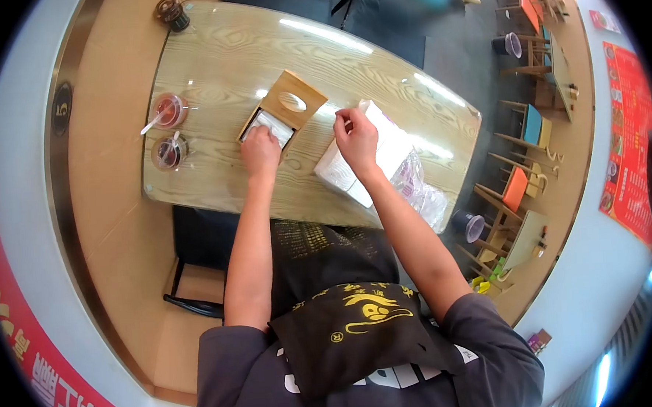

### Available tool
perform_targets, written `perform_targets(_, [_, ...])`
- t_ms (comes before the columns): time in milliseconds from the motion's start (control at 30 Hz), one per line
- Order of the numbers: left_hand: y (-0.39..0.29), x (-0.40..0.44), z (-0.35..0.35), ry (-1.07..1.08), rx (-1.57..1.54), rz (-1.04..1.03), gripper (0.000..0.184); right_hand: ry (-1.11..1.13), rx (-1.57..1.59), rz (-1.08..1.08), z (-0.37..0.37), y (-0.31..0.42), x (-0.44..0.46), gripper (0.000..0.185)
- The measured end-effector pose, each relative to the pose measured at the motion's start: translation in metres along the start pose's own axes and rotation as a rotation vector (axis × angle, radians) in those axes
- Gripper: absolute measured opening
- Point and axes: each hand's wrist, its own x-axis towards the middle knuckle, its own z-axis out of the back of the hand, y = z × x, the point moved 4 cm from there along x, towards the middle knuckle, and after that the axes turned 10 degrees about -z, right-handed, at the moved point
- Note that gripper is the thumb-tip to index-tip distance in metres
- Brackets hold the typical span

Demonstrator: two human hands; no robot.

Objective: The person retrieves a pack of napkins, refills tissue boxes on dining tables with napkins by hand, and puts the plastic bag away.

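My left hand (261, 152) reaches into a wooden tissue box (247, 128), its curled fingers pressed on the white tissues (279, 129) inside. The box's lid (296, 99), with an oval hole, is swung back to the right. Just above a white tissue pack (339, 172), my right hand (357, 135) is closed with the fingers bent in, and nothing shows in them. Crumpled clear plastic wrap (419, 187) spreads from the pack's right side.
Two cups with spoons, one with red contents (169, 111) and one dark (168, 151), stand at the table's left side. A dark jar (172, 14) is at the far left corner. A black chair (203, 247) touches the near edge. Stools and bins line the right.
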Motion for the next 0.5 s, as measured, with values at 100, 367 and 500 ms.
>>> perform_targets(100, [0.008, -0.008, 0.01, -0.158, -0.306, 0.069, 0.011, 0.048, 0.052, -0.051, 0.0, 0.009, 0.014, 0.01])
perform_targets(367, [0.011, -0.03, 0.024, -0.272, -0.548, 0.174, 0.01, 0.637, 0.237, -0.108, -0.051, 0.027, 0.039, 0.04])
perform_targets(500, [0.006, -0.04, 0.023, -0.347, -0.593, 0.189, 0.012, 0.847, 0.078, -0.064, -0.062, 0.048, 0.014, 0.047])
